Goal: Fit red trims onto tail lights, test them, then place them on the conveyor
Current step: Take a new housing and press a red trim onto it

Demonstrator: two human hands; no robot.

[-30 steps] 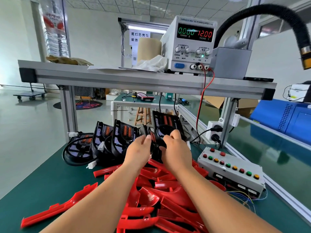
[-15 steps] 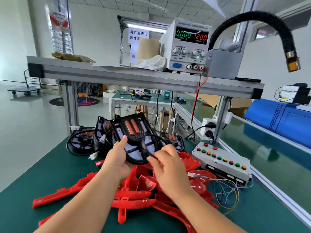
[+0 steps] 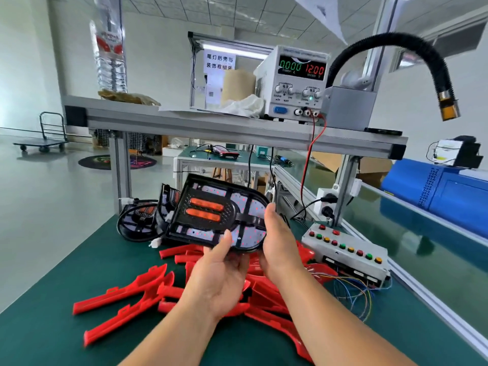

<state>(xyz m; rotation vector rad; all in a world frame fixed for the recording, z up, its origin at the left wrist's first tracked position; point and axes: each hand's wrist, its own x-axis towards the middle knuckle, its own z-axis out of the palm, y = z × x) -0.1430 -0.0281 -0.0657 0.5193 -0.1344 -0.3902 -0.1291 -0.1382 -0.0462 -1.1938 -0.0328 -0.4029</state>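
Note:
A black tail light with two orange bars is held tilted above the green table, its face toward me. My left hand grips its near lower edge, thumb on the face. My right hand holds its right end, thumb along the edge. Below the hands lies a heap of red trims. More black tail lights lean together behind it on the left.
A grey button box with coloured wires sits at the right. The conveyor runs along the right side. A shelf overhead carries a power supply reading 12.00. A black hose hangs at upper right.
The tail light has come up off the stack and turned face toward me. My right hand moved from its cable to its right end, and my left slid to the near edge.

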